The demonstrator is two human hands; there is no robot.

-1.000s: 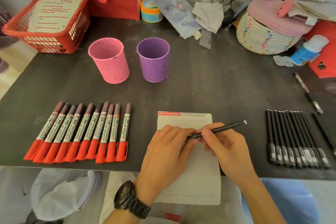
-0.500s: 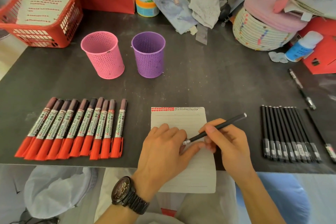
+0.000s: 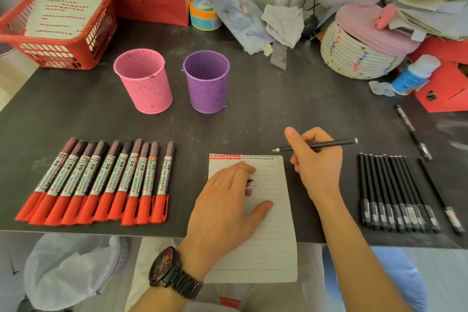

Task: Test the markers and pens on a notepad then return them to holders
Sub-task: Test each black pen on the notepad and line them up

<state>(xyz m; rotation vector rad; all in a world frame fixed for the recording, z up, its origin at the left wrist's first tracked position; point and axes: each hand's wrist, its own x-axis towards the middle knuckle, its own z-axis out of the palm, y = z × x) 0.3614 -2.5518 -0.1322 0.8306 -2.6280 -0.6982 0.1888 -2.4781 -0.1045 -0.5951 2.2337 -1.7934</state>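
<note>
Notepad [image 3: 266, 223]: laid at the near edge of the table [image 3: 291, 99], partly overhanging it. It is pressed flat by the left hand [image 3: 228, 200], thumb spread on the paper, while what appears to be a small cap [image 3: 250, 183] is pinched in the curled fingers.

Right hand [image 3: 316, 159]: closed around an uncapped black pen [image 3: 329, 145], tip pointed left, held just beyond the pad's far right corner, off the paper.

Red markers [image 3: 101, 182]: one row, left.

Black pens [image 3: 395, 192]: one row, right.

Pink holder [image 3: 144, 81], purple holder [image 3: 206, 81]: farther back, upright, no pen seen inside.

Risk: if the left hand's pressure is eased, the overhanging pad could be dragged off by a stroke. The cap could be dropped.
</note>
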